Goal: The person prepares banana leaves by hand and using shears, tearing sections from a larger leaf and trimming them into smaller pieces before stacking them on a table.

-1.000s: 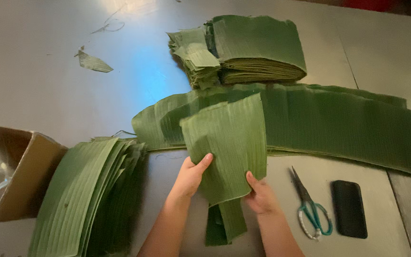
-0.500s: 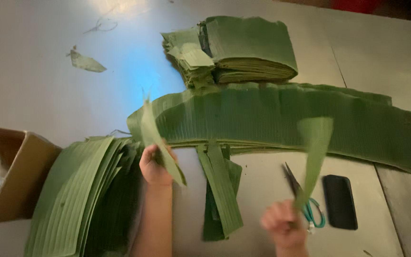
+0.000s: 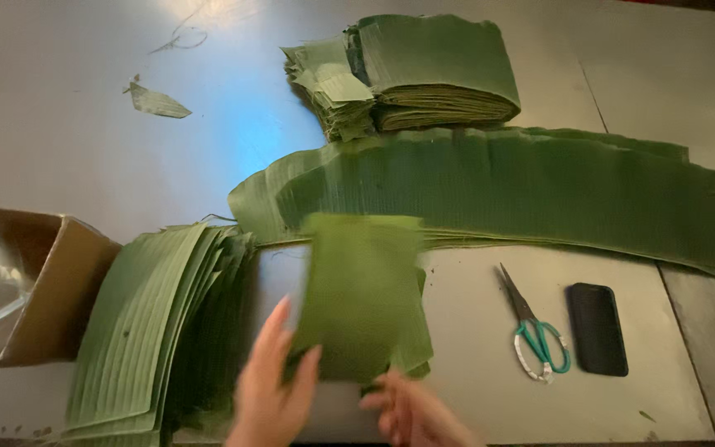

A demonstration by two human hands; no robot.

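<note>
Leaf piece, blurred, stood at lower centre of the frame, its long axis running up the frame. Left hand gripped its lower left edge; right hand touched beneath, grip unclear. Leaf stack lay nearer the left hand.

Scissors, black phone, cardboard box

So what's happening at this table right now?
A person is handling a cut piece of banana leaf with both hands: the left hand grips its lower left edge, the right hand its bottom edge. It is blurred with motion. A stack of trimmed leaves lies to the left, long leaf strips behind, scissors and a phone to the right.
</note>
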